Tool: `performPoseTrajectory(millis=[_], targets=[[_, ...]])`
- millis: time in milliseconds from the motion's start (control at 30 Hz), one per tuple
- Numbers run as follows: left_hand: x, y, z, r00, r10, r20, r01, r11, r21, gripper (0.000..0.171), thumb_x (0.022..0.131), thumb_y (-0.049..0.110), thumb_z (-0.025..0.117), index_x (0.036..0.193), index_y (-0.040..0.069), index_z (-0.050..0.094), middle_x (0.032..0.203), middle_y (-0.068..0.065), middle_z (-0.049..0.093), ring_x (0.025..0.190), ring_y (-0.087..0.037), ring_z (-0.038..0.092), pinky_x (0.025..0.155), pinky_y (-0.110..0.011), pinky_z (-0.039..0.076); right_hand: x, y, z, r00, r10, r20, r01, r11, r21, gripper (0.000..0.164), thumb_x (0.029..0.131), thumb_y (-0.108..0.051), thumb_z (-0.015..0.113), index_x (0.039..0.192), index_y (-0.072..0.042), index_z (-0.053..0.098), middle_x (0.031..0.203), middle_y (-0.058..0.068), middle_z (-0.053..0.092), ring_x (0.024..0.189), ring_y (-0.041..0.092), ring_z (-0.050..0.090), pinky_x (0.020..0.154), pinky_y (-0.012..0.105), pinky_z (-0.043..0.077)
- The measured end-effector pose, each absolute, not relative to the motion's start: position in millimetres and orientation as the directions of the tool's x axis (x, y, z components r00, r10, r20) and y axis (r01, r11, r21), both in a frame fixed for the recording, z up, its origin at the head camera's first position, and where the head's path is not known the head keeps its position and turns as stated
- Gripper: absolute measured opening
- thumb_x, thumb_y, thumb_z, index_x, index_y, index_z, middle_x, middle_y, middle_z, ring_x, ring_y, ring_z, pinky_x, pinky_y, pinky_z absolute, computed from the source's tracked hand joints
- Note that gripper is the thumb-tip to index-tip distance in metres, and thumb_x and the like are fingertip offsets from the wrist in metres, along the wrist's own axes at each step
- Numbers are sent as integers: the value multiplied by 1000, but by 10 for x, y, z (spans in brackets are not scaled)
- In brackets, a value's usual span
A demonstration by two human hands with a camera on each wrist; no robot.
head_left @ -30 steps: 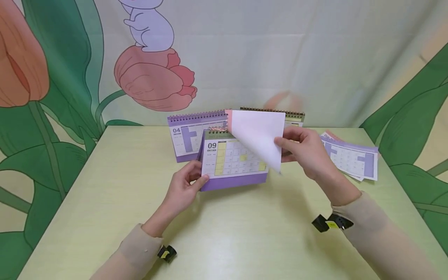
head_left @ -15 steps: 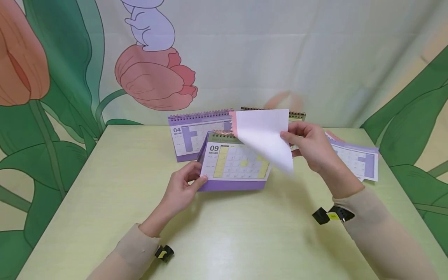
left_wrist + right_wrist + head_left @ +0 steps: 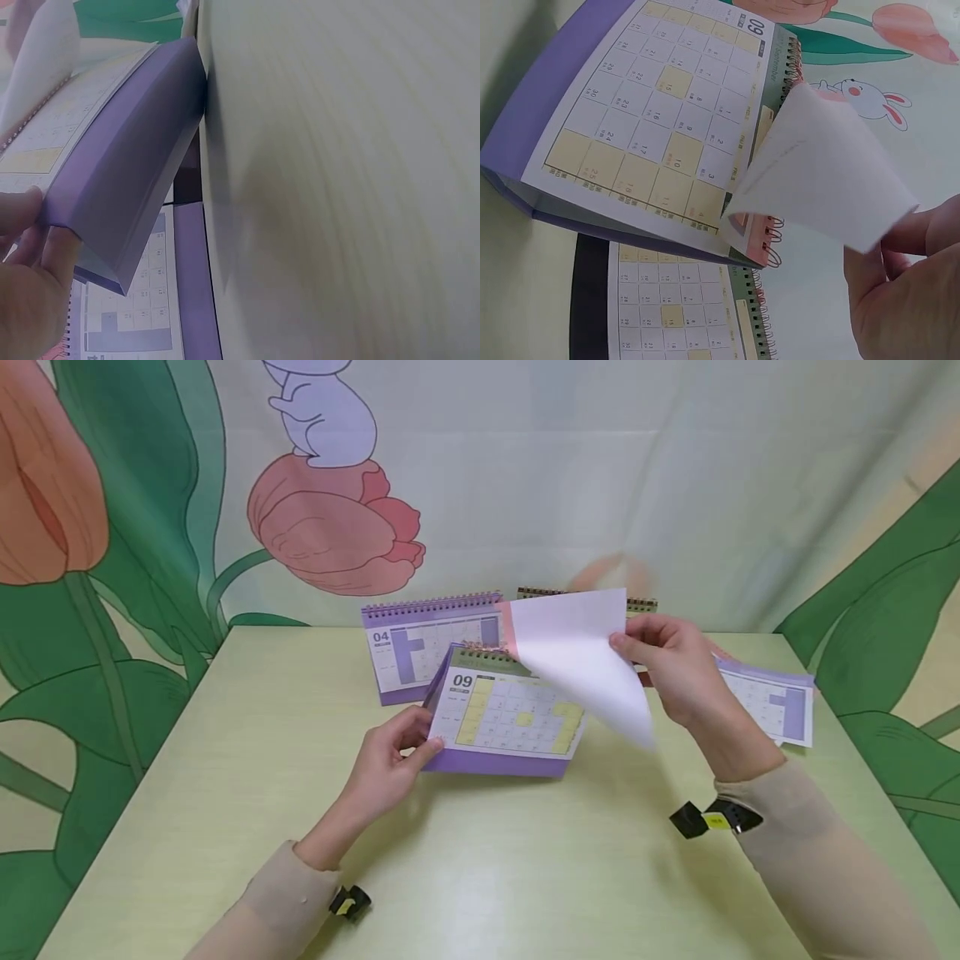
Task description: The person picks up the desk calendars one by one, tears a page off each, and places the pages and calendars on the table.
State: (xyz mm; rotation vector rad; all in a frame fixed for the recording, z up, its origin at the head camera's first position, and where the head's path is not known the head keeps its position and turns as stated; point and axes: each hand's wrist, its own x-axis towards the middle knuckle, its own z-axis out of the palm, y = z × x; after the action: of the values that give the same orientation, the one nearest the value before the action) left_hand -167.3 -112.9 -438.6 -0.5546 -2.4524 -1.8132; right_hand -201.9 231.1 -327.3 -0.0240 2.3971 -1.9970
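A desk calendar [image 3: 517,718] with a purple stand shows its "09" page under a green header. My left hand [image 3: 390,760] grips its lower left corner, thumb in front and fingers behind; the left wrist view shows the stand tilted in that grip. Between thumb and fingers of my right hand [image 3: 678,672] is the right side of a white calendar page [image 3: 577,643]. This page curls, its blank back showing, and its pink top strip [image 3: 759,232] lies at the right end of the copper-coloured wire coil [image 3: 776,251].
Behind stands a second purple desk calendar [image 3: 405,660] on "04". A darker-coiled calendar [image 3: 643,605] stands beside it, partly hidden by the page. Loose calendar pages [image 3: 772,697] lie on the table [image 3: 480,868] at the right. A printed curtain [image 3: 480,468] hangs behind.
My right hand has moved right and slightly up with the page, uncovering more of the "09" sheet. The calendar has tilted back a little in my left hand, which stays nearly in place.
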Motion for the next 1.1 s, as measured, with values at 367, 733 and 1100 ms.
performPoseTrajectory(millis=[367, 733, 1100], targets=[[-1676, -1145, -4371, -931, 267, 248, 317, 260, 912, 16, 96, -6, 67, 110, 2, 66, 92, -19, 72, 80, -37, 67, 67, -25, 52, -2108, 2283, -3336, -999, 47, -21, 26, 92, -995, 16, 99, -13, 70, 105, 1, 66, 90, 1, 65, 77, 12, 64, 64, 22, 56], [-1670, -1226, -4360, -934, 252, 253, 317, 260, 912, 16, 95, -7, 67, 108, 1, 65, 92, -19, 71, 81, -40, 65, 68, -25, 50, -2193, 2516, -3345, -999, 48, 0, -4, -82, -997, 9, 97, -11, 72, 101, -3, 70, 96, 6, 65, 80, 17, 68, 64, 25, 58], [-1665, -1262, -4371, -927, 283, 248, 324, 268, 907, 14, 96, -6, 67, 107, 2, 66, 94, -11, 73, 82, -35, 67, 69, -27, 54, -2225, 2705, -3355, -986, -77, -149, 158, -118, -980, 10, 98, -7, 69, 90, -11, 72, 90, 0, 70, 77, 14, 65, 66, 25, 57]])
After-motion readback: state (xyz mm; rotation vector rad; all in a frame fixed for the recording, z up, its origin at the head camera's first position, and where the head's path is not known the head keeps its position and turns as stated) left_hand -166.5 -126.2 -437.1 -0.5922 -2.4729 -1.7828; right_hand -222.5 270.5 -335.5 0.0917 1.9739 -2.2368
